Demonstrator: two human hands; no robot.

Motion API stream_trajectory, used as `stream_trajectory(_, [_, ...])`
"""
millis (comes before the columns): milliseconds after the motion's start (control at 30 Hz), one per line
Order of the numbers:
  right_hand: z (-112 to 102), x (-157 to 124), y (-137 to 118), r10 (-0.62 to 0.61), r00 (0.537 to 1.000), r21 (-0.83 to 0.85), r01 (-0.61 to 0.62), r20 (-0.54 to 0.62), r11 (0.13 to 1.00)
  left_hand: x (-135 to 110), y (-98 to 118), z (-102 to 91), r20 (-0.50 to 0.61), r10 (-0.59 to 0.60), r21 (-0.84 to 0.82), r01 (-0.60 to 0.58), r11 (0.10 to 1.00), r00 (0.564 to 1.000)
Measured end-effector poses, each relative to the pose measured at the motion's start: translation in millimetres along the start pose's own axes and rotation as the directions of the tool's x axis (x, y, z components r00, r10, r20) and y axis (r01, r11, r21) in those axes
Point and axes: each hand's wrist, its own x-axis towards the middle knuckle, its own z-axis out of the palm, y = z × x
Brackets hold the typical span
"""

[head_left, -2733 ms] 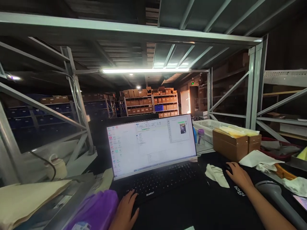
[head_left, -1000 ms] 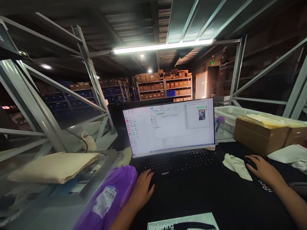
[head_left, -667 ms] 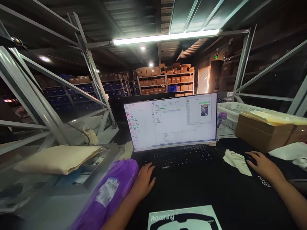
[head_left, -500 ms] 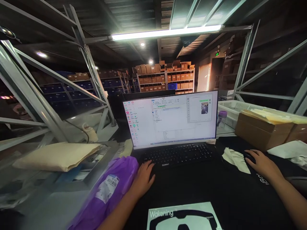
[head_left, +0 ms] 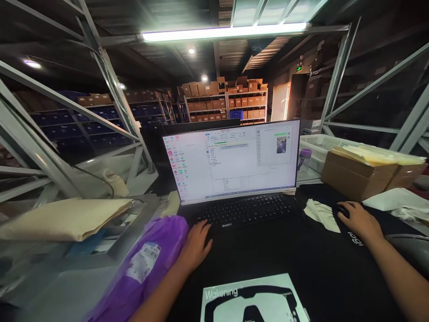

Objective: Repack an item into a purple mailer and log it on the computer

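Note:
A black laptop (head_left: 234, 188) with a lit white screen stands open before me on a black desk mat (head_left: 284, 259). My left hand (head_left: 196, 243) rests with curled fingers at the laptop's front left corner, beside a purple plastic parcel (head_left: 144, 268) with a barcode label. My right hand (head_left: 357, 221) is cupped over a dark mouse (head_left: 342, 209) on the right of the mat. A crumpled pale cloth (head_left: 320, 214) lies between the laptop and the mouse.
A white "Wakening" printed sheet (head_left: 251, 302) lies at the near edge. Brown cardboard boxes (head_left: 362, 174) and a white basket (head_left: 321, 145) stand at the right, a beige envelope (head_left: 63, 217) on a metal rack at the left. Shelves of cartons (head_left: 221, 105) fill the background.
My view has tilted down and drifted right, so the laptop sits lower and the printed sheet has come into sight. Both hands keep their places at the laptop corner and on the mouse.

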Motion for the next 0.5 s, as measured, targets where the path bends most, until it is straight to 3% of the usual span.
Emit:
stream_trajectory(300, [-9.3, -2.2, -9.7, 0.012, 0.999, -0.007, -0.013, -0.05, 1.0, 3.6, -9.9, 8.4, -0.049, 0.042, 0.034, -0.041, 0.999, 0.998])
stream_trajectory(500, [-21.8, -7.1, -15.9, 0.06, 0.997, -0.074, -0.057, 0.043, 0.996, 4.9, -12.4, 9.7, -0.066, 0.056, 0.045, -0.054, 0.998, 0.996])
